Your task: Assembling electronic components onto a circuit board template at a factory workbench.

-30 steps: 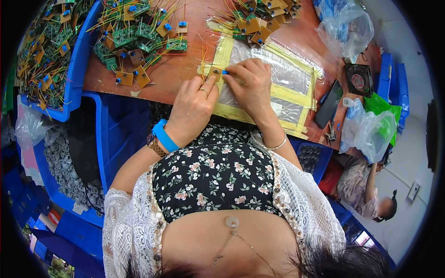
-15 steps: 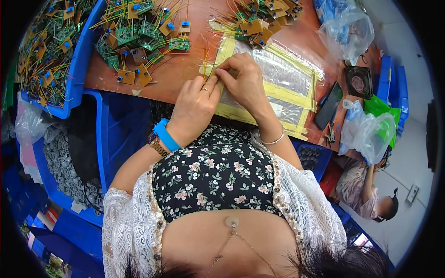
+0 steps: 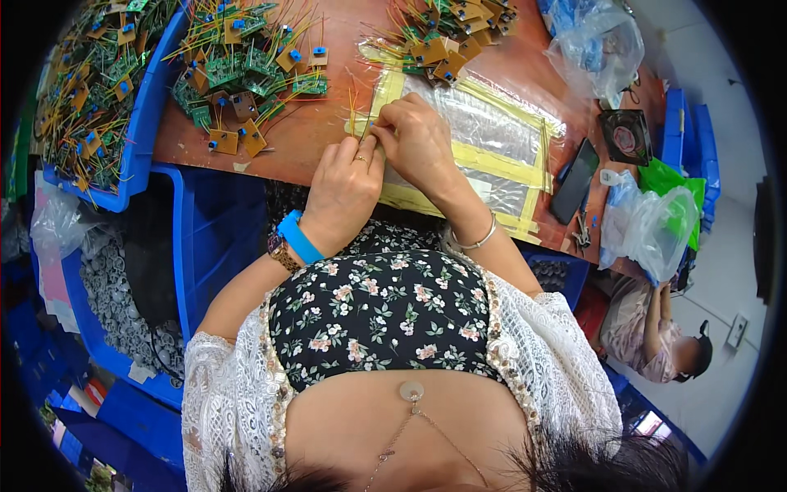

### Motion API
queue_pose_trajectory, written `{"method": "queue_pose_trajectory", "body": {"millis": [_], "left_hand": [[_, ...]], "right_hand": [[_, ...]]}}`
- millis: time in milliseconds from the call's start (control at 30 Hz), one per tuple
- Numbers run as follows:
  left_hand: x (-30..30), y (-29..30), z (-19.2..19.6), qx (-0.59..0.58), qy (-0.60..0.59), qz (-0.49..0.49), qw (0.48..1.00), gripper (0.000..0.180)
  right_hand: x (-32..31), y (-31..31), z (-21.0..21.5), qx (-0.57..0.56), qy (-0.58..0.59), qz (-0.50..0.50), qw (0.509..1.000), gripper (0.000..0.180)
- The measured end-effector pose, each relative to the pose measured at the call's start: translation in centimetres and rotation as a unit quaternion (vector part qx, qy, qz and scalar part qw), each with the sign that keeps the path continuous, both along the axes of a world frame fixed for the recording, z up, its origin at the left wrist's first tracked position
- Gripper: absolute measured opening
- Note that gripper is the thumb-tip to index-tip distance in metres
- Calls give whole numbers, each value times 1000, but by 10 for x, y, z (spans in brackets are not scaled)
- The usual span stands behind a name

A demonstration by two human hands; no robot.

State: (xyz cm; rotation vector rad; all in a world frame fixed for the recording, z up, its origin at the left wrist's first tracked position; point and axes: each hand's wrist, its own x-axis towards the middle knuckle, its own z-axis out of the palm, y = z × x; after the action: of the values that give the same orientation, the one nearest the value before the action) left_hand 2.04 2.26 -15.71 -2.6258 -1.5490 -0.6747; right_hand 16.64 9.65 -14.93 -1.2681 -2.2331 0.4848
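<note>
Two hands of mine meet over the brown counter point(image 3: 311, 135). My left hand point(image 3: 344, 193) and my right hand point(image 3: 418, 139) pinch one small part with thin yellow wires point(image 3: 369, 127) between the fingertips. Both grips are closed on it. It sits at the left edge of the clear plastic sheet point(image 3: 484, 131), which lies flat on the counter with yellow tape round it.

Left of the sheet is a heap of little green and brown boards with yellow wires point(image 3: 246, 74). Above the sheet is another heap of brown boards point(image 3: 447, 37). Far left of the sheet, a blue bin point(image 3: 152, 107) is full of the same boards. Below that bin, another blue bin point(image 3: 205, 246) hangs under the counter edge, and a clear bag of small grey bits point(image 3: 115, 287) sits beside it.

Right of the sheet lie a dark phone point(image 3: 574, 180), a small black fan point(image 3: 627, 135) and crumpled clear bags point(image 3: 648, 230). The counter's near edge runs just under my wrists. Bare wood shows between the left heap and the sheet. Past the right end, a person point(image 3: 656, 336) sits on the pale floor.
</note>
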Motion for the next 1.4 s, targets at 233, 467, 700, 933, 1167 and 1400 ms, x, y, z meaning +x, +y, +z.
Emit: {"method": "queue_pose_trajectory", "body": {"millis": [233, 467, 700, 933, 1167, 1400], "left_hand": [[1, -3, 0, 5, -1, 8, 1000, 27], [-17, 3, 11, 53, -62, -8, 997, 34], [-106, 55, 73, 271, -84, 170, 944, 52], [-74, 80, 57, 250, -129, 111, 953, 44], [28, 132, 1, 34, -227, -3, 973, 41], [22, 148, -2, 18, -192, -30, 981, 40]], "right_hand": [[8, 0, -5, -32, 23, -16, 999, 12], [30, -4, -3, 23, 89, -33, 995, 12], [77, -8, 0, -20, 52, -114, 992, 17], [71, -7, -3, -36, 13, -88, 995, 15], [53, 1, -15, 9, 37, -96, 995, 13], [64, -5, -21, -48, 110, -139, 983, 15]]}}
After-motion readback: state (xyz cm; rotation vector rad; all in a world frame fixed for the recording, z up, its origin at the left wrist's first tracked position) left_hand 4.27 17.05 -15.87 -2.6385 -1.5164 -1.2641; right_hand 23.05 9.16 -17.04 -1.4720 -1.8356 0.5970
